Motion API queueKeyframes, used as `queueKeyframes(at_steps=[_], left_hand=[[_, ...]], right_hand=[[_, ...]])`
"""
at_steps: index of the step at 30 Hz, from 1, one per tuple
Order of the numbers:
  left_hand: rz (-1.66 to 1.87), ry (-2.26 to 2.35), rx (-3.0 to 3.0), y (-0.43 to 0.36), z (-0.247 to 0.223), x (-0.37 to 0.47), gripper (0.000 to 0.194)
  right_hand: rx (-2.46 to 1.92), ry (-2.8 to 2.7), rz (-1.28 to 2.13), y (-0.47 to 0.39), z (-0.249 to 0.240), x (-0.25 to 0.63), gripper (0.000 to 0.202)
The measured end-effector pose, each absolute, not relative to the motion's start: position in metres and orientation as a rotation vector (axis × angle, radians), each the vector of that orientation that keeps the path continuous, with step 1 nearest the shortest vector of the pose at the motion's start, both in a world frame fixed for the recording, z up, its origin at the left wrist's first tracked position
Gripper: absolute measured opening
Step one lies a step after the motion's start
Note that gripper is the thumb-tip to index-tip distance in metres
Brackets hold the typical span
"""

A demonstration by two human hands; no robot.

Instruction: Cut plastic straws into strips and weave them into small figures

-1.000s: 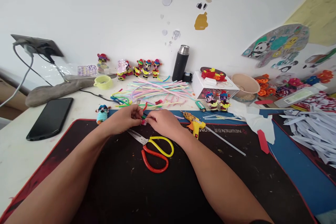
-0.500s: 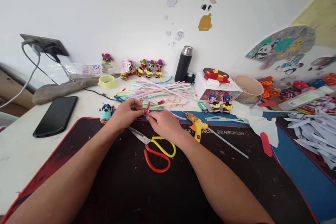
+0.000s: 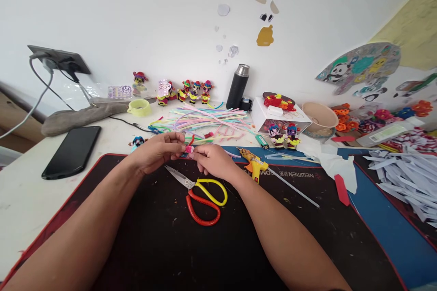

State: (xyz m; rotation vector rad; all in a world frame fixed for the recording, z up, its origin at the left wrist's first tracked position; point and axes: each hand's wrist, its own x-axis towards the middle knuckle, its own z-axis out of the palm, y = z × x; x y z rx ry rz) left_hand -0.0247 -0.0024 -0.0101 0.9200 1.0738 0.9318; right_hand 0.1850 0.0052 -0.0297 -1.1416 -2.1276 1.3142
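My left hand (image 3: 150, 152) pinches a small pink piece (image 3: 189, 149) of fuzzy pipe cleaner, from which a red end (image 3: 192, 138) sticks up. On the other side of it, my right hand (image 3: 215, 160) has thumb and finger closed on the same piece. Fingers hide much of its shape. Below the hands, scissors (image 3: 187, 183) with one red and one yellow handle lie on the black mat (image 3: 170, 254). A yellow glue gun (image 3: 255, 167) rests right of my right hand, a glue stick in its back. Behind my left wrist shows part of a small blue figure (image 3: 138, 142).
Pastel pipe cleaners (image 3: 211, 118) lie in a heap beyond the hands. Several finished figures (image 3: 195, 92) stand by the wall, near a black thermos (image 3: 237, 86). At left is a phone (image 3: 72, 152); at right, a white box (image 3: 273, 117) and white paper strips (image 3: 406, 182).
My left hand has turned and its fingers have straightened somewhat, so more of the pink piece shows. My left hand now covers more of the blue figure. The view has shifted slightly.
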Motion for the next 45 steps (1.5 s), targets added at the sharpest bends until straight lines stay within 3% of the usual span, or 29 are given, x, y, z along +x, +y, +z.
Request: queueKeyframes(at_steps=[6, 19, 26, 45], left_hand=[[0.74, 1.107, 1.186, -0.006, -0.002, -0.028, 0.03], [0.566, 1.15, 1.5, -0.003, -0.02, -0.025, 0.028], [0.649, 1.36, 1.562, 0.003, -0.034, -0.026, 0.028], [0.777, 1.442, 1.601, -0.003, -0.034, -0.011, 0.029]], right_hand=[[-1.16, -2.222, 1.29, 0.005, -0.023, 0.189, 0.027], [-1.297, -2.491, 0.814, 0.003, -0.015, 0.187, 0.022], [-1.313, -2.558, 0.593, 0.001, -0.015, 0.186, 0.027], [-1.37, -2.477, 0.517, 0.0, -0.018, 0.181, 0.026]])
